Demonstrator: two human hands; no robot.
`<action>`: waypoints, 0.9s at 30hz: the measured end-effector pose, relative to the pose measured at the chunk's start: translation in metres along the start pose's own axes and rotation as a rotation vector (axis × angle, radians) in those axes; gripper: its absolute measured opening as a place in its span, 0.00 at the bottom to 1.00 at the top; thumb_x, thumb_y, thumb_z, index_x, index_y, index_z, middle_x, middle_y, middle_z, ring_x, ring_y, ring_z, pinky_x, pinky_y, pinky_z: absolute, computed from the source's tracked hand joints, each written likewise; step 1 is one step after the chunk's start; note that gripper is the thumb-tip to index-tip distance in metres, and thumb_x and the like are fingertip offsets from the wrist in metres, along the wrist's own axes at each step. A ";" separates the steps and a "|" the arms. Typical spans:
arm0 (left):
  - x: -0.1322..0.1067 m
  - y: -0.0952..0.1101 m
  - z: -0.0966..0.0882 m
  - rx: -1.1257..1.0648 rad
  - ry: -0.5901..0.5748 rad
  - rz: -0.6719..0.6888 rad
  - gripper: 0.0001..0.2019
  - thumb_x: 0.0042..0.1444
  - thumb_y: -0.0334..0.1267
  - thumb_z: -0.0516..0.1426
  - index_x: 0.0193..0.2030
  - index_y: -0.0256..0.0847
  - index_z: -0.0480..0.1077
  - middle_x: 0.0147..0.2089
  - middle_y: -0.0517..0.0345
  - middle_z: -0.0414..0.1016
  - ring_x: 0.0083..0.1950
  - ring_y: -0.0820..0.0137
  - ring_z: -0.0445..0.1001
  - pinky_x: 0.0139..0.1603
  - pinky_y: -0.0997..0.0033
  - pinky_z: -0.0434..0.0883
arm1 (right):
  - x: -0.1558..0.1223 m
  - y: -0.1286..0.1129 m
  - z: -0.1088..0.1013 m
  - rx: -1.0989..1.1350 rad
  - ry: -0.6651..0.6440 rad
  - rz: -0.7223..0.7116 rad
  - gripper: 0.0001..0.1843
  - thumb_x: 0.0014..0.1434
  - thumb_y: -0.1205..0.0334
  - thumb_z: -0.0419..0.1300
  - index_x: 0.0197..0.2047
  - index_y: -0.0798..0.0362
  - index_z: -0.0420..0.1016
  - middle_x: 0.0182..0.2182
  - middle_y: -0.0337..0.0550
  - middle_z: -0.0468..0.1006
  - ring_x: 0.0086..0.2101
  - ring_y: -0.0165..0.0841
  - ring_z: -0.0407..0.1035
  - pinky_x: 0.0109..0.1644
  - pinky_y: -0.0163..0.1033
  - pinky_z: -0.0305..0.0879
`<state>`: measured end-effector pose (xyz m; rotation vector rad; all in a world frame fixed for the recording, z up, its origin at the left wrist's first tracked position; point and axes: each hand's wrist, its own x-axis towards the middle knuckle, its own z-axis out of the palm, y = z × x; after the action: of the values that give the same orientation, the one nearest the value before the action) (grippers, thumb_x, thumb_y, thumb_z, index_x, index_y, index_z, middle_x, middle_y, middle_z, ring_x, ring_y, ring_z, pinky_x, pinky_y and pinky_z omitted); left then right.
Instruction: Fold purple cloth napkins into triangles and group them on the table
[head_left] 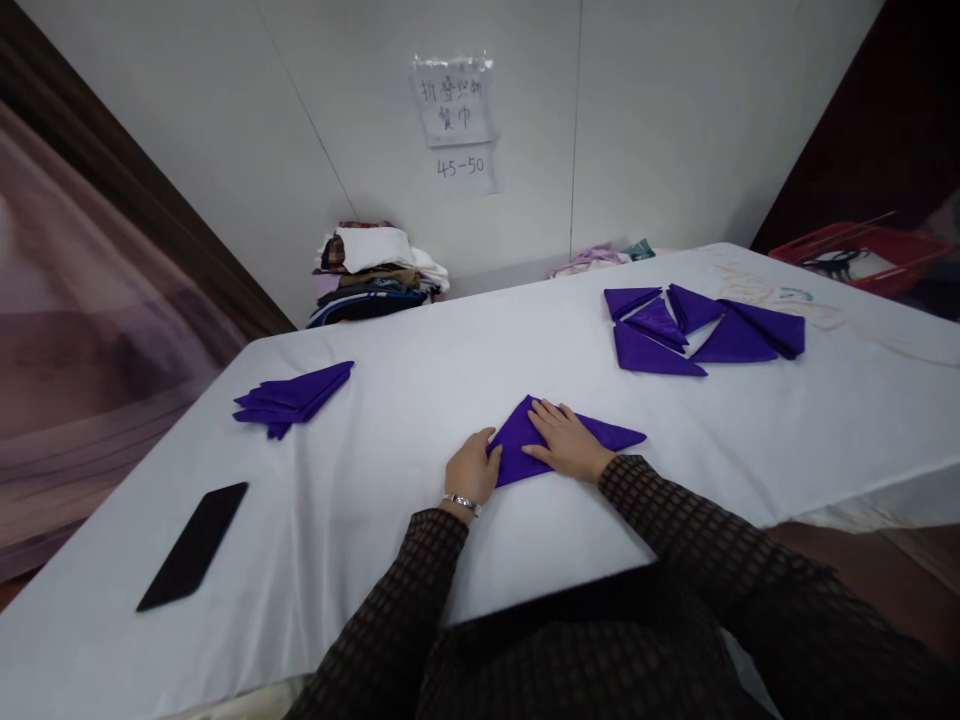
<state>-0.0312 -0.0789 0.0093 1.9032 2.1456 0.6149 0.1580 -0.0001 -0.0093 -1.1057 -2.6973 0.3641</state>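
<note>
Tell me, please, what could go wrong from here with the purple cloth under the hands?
The right hand presses on the purple cloth, but the tip on the right lies free, so that end might shift or crease.

The bracelet just behind the left hand is near the fabric and could perhaps snag it.

The tablecloth shows wrinkles toward the left, so it may be loose and could slide under a hard press.
</note>
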 end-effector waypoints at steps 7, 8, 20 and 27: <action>-0.032 0.017 -0.004 -0.084 -0.173 -0.041 0.22 0.56 0.39 0.53 0.58 0.45 0.60 0.32 0.60 0.74 0.33 0.68 0.73 0.32 0.72 0.64 | 0.005 0.015 -0.027 0.070 -0.159 -0.306 0.39 0.59 0.39 0.49 0.65 0.55 0.52 0.65 0.50 0.51 0.65 0.40 0.38 0.66 0.51 0.31; -0.036 0.018 -0.004 -0.117 -0.186 -0.041 0.23 0.55 0.39 0.54 0.59 0.45 0.60 0.31 0.61 0.73 0.32 0.69 0.72 0.31 0.73 0.63 | 0.006 0.016 -0.029 0.072 -0.178 -0.334 0.39 0.59 0.39 0.50 0.65 0.54 0.52 0.65 0.49 0.51 0.65 0.40 0.38 0.66 0.51 0.30; -0.039 0.017 -0.003 -0.292 -0.189 -0.066 0.24 0.52 0.36 0.54 0.58 0.43 0.61 0.23 0.68 0.63 0.25 0.73 0.64 0.27 0.74 0.59 | -0.043 -0.027 -0.019 0.133 -0.004 -0.320 0.34 0.61 0.45 0.49 0.64 0.57 0.55 0.63 0.53 0.57 0.64 0.39 0.43 0.66 0.54 0.33; -0.037 0.016 -0.003 -0.741 -0.277 -0.231 0.25 0.50 0.38 0.56 0.57 0.40 0.60 0.22 0.69 0.62 0.23 0.76 0.64 0.24 0.76 0.61 | -0.080 -0.058 -0.010 0.196 -0.037 -0.247 0.37 0.58 0.51 0.54 0.66 0.59 0.49 0.63 0.57 0.55 0.64 0.43 0.43 0.65 0.57 0.36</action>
<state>-0.0132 -0.1146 0.0148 1.2381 1.6083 0.8771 0.1789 -0.0953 0.0098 -0.7098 -2.7165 0.5951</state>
